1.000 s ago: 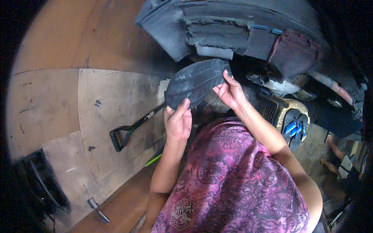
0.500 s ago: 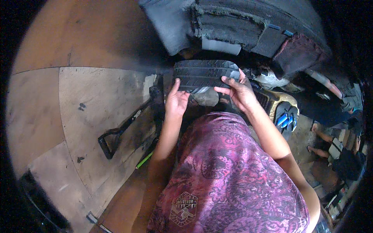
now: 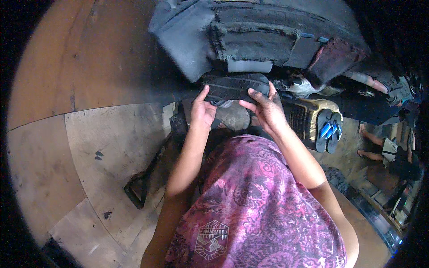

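Note:
My left hand (image 3: 203,109) grips the left end of a black, grooved rubber piece (image 3: 230,85) that looks like tire tread, thumb raised along its side. My right hand (image 3: 266,107) holds the same piece at its right end, thumb on the grooved face and fingers partly behind it. The piece lies sideways between both hands, just below a dark, frayed fabric-covered mass (image 3: 254,40) with a pale grey strip (image 3: 250,66). Beneath the piece is a greyish rounded block (image 3: 234,117), partly hidden by my hands and pink patterned shirt.
Plywood boards (image 3: 98,165) line the left, with a black D-handled tool (image 3: 136,192) against them. At the right, black-and-blue flip-flops (image 3: 327,131) sit on a worn yellowish item (image 3: 304,116). Another person's bare legs (image 3: 371,154) show at the far right among clutter (image 3: 404,196).
The rubber piece has turned from a tilted position to nearly horizontal. My right hand has moved slightly down, my left hand upward; both still hold it. The view has shifted slightly.

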Demonstrator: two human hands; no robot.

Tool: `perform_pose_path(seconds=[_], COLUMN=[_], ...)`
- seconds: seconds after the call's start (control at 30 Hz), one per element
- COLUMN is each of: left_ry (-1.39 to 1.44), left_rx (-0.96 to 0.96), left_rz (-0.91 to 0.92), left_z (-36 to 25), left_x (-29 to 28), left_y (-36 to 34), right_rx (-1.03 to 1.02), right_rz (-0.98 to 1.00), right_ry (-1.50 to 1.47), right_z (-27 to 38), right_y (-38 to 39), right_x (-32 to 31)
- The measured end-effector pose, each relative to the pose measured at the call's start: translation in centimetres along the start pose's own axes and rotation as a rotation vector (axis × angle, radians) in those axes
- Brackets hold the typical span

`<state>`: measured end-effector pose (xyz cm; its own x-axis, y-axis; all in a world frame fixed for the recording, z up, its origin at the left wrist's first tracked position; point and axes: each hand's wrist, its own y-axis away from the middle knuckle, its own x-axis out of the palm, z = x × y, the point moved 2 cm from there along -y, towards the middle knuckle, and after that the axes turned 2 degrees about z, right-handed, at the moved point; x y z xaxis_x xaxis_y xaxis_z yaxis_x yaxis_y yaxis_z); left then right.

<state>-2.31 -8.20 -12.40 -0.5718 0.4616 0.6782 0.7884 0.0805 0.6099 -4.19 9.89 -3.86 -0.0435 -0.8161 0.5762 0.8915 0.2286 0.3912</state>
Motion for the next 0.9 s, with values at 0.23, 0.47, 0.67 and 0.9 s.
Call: perform_pose_path(seconds=[0.23,0.47,0.67,0.9], left_ry=[0.006,0.089,0.119,0.101], left_rx=[-0.069,-0.102,-0.145,-0.135], left_rz=[0.059,0.132,0.166,0.212], left_z=[0.3,0.8,1.9,1.7], left_x=[0.1,0.2,0.7,0.9], left_y=[-0.4,-0.3,0.3,-0.5], right_rx=[-0.034,-0.062,-0.079,-0.044], right_rz=[-0.017,-0.002,-0.024,-0.073], right_ry=[0.022,0.028,0.125,0.137], right_z=[0.4,1.7,3.2,2.9], right_y=[0.6,2.2,3.5,2.5], right_x=[0.1,-0.2,-0.4,-0.2])
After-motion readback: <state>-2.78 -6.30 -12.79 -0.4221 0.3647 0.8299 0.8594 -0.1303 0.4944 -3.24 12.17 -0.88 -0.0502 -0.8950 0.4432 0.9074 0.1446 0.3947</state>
